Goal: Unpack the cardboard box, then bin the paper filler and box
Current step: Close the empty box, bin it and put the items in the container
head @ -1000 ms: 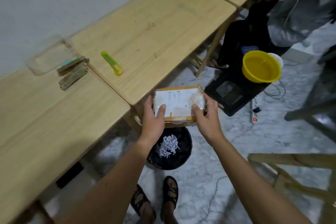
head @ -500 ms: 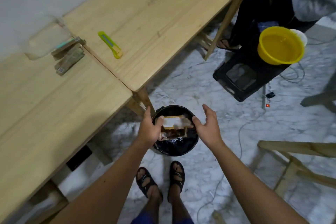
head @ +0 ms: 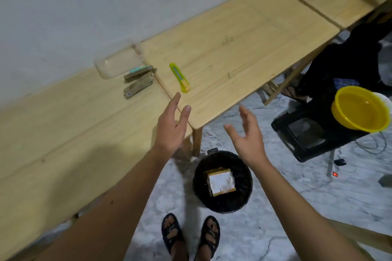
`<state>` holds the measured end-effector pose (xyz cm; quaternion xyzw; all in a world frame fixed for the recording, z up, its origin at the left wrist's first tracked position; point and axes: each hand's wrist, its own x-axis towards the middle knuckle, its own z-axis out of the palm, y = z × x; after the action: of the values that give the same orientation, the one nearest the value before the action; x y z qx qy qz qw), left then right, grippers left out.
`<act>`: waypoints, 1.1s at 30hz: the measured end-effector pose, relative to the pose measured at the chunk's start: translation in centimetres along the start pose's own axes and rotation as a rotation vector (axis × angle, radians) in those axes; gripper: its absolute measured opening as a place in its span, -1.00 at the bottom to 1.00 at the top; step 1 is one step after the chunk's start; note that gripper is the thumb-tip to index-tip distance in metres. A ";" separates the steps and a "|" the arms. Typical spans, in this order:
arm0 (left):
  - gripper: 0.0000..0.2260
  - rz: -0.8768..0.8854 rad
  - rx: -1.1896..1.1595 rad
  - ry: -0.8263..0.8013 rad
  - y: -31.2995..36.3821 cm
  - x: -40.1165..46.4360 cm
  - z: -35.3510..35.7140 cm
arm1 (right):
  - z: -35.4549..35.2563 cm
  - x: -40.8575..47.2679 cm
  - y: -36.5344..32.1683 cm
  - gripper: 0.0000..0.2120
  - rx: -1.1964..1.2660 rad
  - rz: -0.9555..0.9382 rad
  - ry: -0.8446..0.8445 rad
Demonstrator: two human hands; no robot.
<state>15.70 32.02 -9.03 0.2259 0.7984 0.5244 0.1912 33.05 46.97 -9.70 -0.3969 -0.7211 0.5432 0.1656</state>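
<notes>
a: report the large items first.
b: wooden table (head: 222, 34) runs along the wall, joined to a second table at the left. marble-pattern floor below it. black stool (head: 305, 135) at right, with a yellow bowl (head: 360, 110) resting on its edge.

a: location of the bin?
b: black bin (head: 222, 201) stands on the floor, just beside the table leg and in front of the person's sandalled feet.

a: location of the cardboard box?
b: cardboard box (head: 220, 181) lies inside the bin, white label side up, tilted slightly. paper filler cannot be made out beneath it.

a: hand status?
b: left hand (head: 171, 127) is raised over the table edge, fingers spread wide, holding nothing. right hand (head: 248, 133) is raised above the bin, palm turned inward, fingers wide apart, holding nothing. neither touches the box.

a: smaller items on the table?
b: clear plastic tray (head: 118, 64) near the wall, flat brown packets (head: 139, 81) touching its front edge, yellow-green utility knife (head: 179, 77) just to their right.
</notes>
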 end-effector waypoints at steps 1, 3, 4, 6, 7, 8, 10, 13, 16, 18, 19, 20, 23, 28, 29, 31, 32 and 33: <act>-0.41 0.007 0.000 0.040 -0.2 0.7 -1.4 | 0.9 0.8 -1.1 -0.33 0.012 -0.026 -0.020; -0.46 0.006 0.015 0.102 -0.9 1.9 -3.9 | 3.1 2.4 -3.1 -0.32 0.018 -0.077 -0.062; -0.48 0.002 0.037 0.127 -1.4 2.4 -5.2 | 4.4 3.2 -4.0 -0.32 0.011 -0.107 -0.092; -0.48 0.006 0.076 0.183 -2.5 2.8 -7.9 | 7.6 4.8 -5.5 -0.31 -0.014 -0.160 -0.155; -0.46 0.012 0.097 0.205 -3.2 3.0 -9.2 | 9.2 5.5 -6.2 -0.30 -0.033 -0.180 -0.179; -0.43 0.019 0.128 0.227 -4.2 3.1 -10.5 | 10.9 6.2 -6.8 -0.30 -0.058 -0.202 -0.203; -0.40 0.035 0.213 0.255 -6.4 3.2 -13.0 | 14.2 7.5 -7.9 -0.27 -0.121 -0.256 -0.264; -0.37 0.003 0.333 0.234 -9.4 3.8 -16.0 | 18.5 9.7 -8.9 -0.20 -0.224 -0.372 -0.354; -0.34 -0.070 0.423 0.228 -11.3 4.9 -18.2 | 21.7 12.7 -9.3 -0.13 -0.338 -0.501 -0.406; -0.37 -0.081 0.480 0.221 -12.6 6.0 -19.3 | 23.3 14.7 -9.6 -0.08 -0.438 -0.563 -0.403; -0.38 -0.068 0.508 0.218 -13.1 6.5 -19.6 | 24.0 15.6 -9.6 -0.05 -0.494 -0.591 -0.387; -0.38 -0.051 0.529 0.218 -13.6 7.1 -20.0 | 24.5 16.3 -9.7 -0.03 -0.549 -0.617 -0.376; -0.31 -0.029 0.581 0.203 -14.8 8.9 -20.4 | 25.6 17.7 -9.7 0.02 -0.659 -0.630 -0.407; -0.28 -0.084 0.728 0.165 -16.6 10.2 -19.9 | 25.6 18.7 -9.2 -0.18 -0.696 -0.695 -0.377; -0.28 -0.062 0.791 0.178 -16.8 10.2 -19.7 | 25.7 18.8 -9.2 -0.23 -0.708 -0.713 -0.382; -0.28 -0.039 0.861 0.201 -17.1 10.2 -19.3 | 25.7 19.1 -9.0 -0.29 -0.683 -0.713 -0.408; -0.28 -0.037 0.879 0.207 -17.2 10.2 -19.2 | 25.8 19.2 -9.0 -0.30 -0.661 -0.707 -0.422; -0.28 -0.040 0.891 0.209 -17.2 10.3 -19.2 | 25.8 19.3 -8.9 -0.30 -0.639 -0.700 -0.438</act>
<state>-5.97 17.40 -18.39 0.2166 0.9652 0.1463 0.0042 0.10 43.85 -14.45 -0.0400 -0.9581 0.2785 0.0531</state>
